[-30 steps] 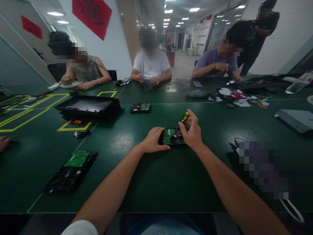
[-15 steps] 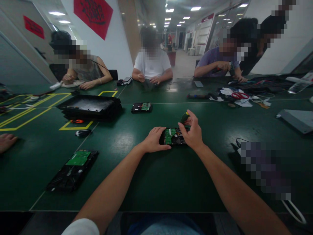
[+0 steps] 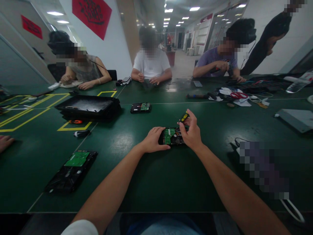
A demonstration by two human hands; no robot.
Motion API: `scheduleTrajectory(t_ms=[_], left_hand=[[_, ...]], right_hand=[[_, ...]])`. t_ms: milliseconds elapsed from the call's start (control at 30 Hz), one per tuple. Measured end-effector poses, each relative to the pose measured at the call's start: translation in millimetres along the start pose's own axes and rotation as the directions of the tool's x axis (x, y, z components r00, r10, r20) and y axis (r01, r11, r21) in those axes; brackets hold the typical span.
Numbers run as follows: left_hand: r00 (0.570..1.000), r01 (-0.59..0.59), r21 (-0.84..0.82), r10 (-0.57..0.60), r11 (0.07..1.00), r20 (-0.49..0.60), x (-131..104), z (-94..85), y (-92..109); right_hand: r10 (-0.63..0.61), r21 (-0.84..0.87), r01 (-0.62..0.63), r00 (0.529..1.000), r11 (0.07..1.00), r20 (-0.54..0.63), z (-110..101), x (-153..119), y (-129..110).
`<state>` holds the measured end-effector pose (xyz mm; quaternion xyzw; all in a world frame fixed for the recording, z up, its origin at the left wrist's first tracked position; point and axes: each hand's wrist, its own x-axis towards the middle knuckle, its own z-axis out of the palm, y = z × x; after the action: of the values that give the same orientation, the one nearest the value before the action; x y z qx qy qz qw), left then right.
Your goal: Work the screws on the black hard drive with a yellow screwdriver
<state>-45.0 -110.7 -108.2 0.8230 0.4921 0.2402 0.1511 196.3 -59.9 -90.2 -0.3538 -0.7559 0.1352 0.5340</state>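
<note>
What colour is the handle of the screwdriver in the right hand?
The screwdriver handle is black with yellow, seen in the head view.

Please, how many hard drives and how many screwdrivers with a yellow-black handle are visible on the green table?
Hard drives: 3
Yellow-black screwdrivers: 1, held in the right hand
Total: 4

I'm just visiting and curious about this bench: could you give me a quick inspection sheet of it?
Surface: green table with yellow tape outlines.
Job's things: hard drive, circuit board up; screwdriver with yellow-black handle.
Clutter: two more drives; black tray; scissors.
Hands: left hand steadies the drive; right hand holds the screwdriver over it.
Cables: white cable at right edge.
Surroundings: people seated opposite; red wall poster.
</note>
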Motion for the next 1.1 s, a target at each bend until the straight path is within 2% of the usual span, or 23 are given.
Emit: scheduleTrajectory(t_ms=[167, 333, 600, 833, 1100], left_hand=[[1.000, -0.001, 0.000, 0.001, 1.000, 0.003, 0.4, 1.0, -1.8], [1.000, -0.002, 0.002, 0.002, 1.000, 0.000, 0.5, 1.8, -3.5], [1.000, -0.010, 0.009, 0.010, 1.000, 0.001, 0.0, 2.5, -4.3], [1.000, -0.006, 0.010, 0.006, 1.000, 0.002, 0.5, 1.0, -2.6], [1.000, -0.020, 0.027, 0.020, 0.999, 0.002, 0.4, 3.2, -4.3]], right_hand=[[0.011, -0.027, -0.013, 0.999, 1.000, -0.049, 1.8, -0.5, 1.8], [-0.011, 0.010, 0.011, 1.000, 1.000, -0.015, 1.3, -0.2, 3.3], [-0.030, -0.058, 0.028, 0.999, 0.998, -0.037, -0.3, 0.4, 2.5], [-0.013, 0.063, 0.012, 1.000, 0.998, 0.016, 0.0, 0.8, -0.2], [-0.018, 0.068, 0.016, 1.000, 0.998, 0.021, 2.7, -0.6, 5.8]])
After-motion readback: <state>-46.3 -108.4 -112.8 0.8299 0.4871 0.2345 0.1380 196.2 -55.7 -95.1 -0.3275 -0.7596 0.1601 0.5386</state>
